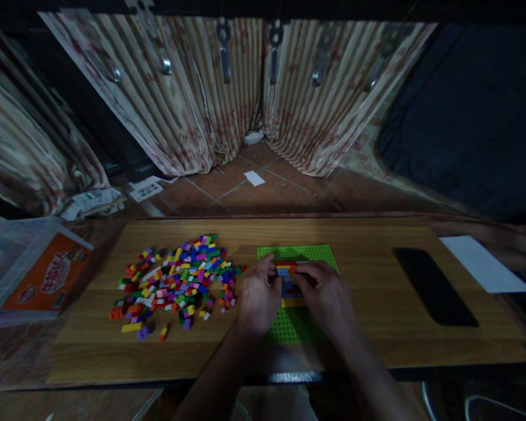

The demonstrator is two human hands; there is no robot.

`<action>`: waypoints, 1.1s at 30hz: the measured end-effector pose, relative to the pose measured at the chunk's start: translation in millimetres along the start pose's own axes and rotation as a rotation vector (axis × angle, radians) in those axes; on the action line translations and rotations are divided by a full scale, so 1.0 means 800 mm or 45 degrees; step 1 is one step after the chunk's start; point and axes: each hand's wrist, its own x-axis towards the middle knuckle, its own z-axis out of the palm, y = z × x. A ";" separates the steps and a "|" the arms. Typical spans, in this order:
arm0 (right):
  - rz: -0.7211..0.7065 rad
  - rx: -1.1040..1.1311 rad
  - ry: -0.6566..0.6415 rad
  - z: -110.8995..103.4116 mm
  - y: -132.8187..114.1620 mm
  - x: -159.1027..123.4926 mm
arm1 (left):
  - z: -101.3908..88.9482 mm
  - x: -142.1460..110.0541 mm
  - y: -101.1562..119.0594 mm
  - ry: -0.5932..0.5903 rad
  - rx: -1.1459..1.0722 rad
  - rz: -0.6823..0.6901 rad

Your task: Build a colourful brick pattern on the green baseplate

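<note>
A green studded baseplate (289,330) lies on the wooden table in front of me. On it sits a low build of toy building bricks (288,282) in blue, red and yellow. My left hand (259,295) grips the left side of this build, its fingers curled and the thumb pointing forward. From the right, my right hand (326,292) closes on the build near its far edge, thumb and fingers bent inward. Part of the bricks is hidden behind both hands, and any small loose brick in the fingertips is too dim to make out.
Left of the baseplate spreads a pile of loose colourful bricks (179,280). A clear plastic box (20,263) with an orange label stands at the far left. On the right lie a black flat object (433,286) and a white sheet (486,263). Striped curtains (193,105) hang beyond the table (368,333).
</note>
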 end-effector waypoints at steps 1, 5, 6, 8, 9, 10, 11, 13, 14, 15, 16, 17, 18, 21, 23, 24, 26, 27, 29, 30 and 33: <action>-0.016 -0.012 0.005 0.002 -0.001 0.000 | 0.000 0.000 -0.002 -0.003 -0.005 0.004; -0.061 -0.065 0.015 0.010 -0.003 -0.001 | 0.001 -0.001 -0.006 -0.002 -0.003 0.020; -0.069 -0.075 0.014 0.012 -0.004 -0.001 | 0.000 -0.001 -0.006 0.002 0.001 0.021; -0.080 -0.091 0.017 0.015 -0.005 -0.001 | -0.001 -0.002 -0.005 0.006 0.007 0.015; -0.083 -0.097 0.020 0.016 -0.005 -0.001 | -0.001 -0.002 -0.004 0.003 0.005 0.010; -0.082 -0.101 0.024 0.017 -0.005 -0.001 | -0.002 -0.002 -0.003 -0.004 -0.001 0.004; -0.080 -0.104 0.023 0.017 -0.005 -0.001 | -0.002 -0.002 -0.003 -0.012 -0.007 -0.002; -0.073 -0.107 0.018 0.018 -0.006 -0.001 | -0.003 -0.002 -0.002 -0.027 -0.012 -0.006; -0.068 -0.110 0.017 0.018 -0.006 -0.001 | -0.003 -0.002 -0.002 -0.030 -0.009 -0.006; -0.065 -0.114 0.019 0.017 -0.007 -0.001 | -0.004 -0.002 -0.001 -0.029 -0.001 -0.006; -0.061 -0.118 0.023 0.017 -0.007 0.000 | -0.004 -0.002 -0.001 -0.029 0.010 -0.006; -0.058 -0.124 0.026 0.017 -0.008 0.000 | -0.004 -0.002 -0.001 -0.027 0.021 -0.010; -0.054 -0.130 0.026 0.016 -0.008 0.000 | -0.005 -0.002 0.000 -0.028 0.032 -0.015; -0.055 -0.146 0.011 0.016 -0.009 0.000 | -0.008 -0.003 0.002 -0.032 0.032 -0.016; -0.059 -0.167 0.013 0.016 -0.010 0.000 | -0.010 -0.003 0.004 -0.042 0.031 -0.002; -0.062 -0.177 0.019 0.015 -0.010 0.000 | -0.011 -0.002 0.004 -0.044 0.044 0.002; -0.065 -0.191 0.024 0.015 -0.011 0.001 | -0.011 0.000 0.005 -0.030 0.093 -0.014; -0.068 -0.196 0.021 0.015 -0.012 0.001 | -0.010 0.002 0.005 -0.014 0.115 -0.034; -0.078 -0.200 0.013 0.014 -0.013 0.002 | -0.008 0.006 0.006 0.019 0.135 -0.095; -0.083 -0.200 0.011 0.014 -0.013 0.002 | -0.007 0.008 0.006 0.030 0.134 -0.127; -0.092 -0.190 0.017 0.014 -0.014 0.003 | -0.007 0.014 0.011 0.028 0.121 -0.198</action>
